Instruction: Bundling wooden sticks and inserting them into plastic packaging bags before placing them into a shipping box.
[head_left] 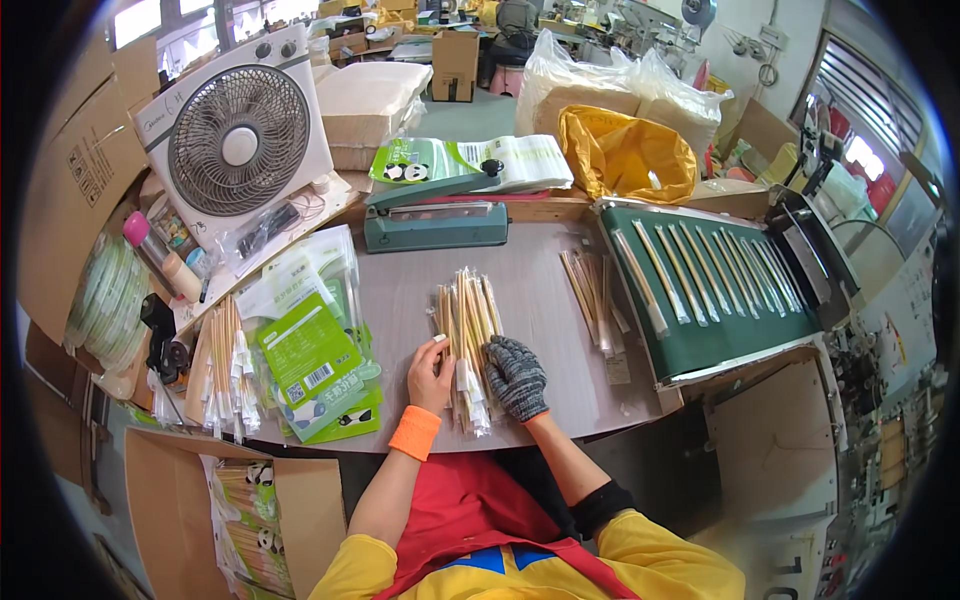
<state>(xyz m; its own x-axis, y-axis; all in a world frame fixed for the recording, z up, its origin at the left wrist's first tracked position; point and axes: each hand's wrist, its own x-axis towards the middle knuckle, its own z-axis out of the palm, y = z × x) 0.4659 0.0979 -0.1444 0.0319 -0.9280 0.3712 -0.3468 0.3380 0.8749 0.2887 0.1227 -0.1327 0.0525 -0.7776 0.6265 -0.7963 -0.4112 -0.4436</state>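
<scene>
A bundle of film-wrapped wooden chopsticks [466, 335] lies lengthwise on the table in front of me, its lower ends whitish with plastic. My left hand [430, 377], bare with an orange wristband, presses its closed fingers to the bundle's left side. Against the right side, my right hand [516, 378] in a grey knit glove has its fingers curled on the sticks. A smaller group of wrapped chopsticks [596, 295] rests to the right. More of them form a pile [228, 370] at the left, beside green printed plastic bags [310, 350].
A teal bag sealer [436, 226] stands behind the bundle, with panda-print bags [475, 162] beyond it. To the right, a green conveyor belt [690, 338] carries wrapped chopsticks in a row. A fan [240, 146] stands far left; an open carton [310, 520] with packed bags sits lower left.
</scene>
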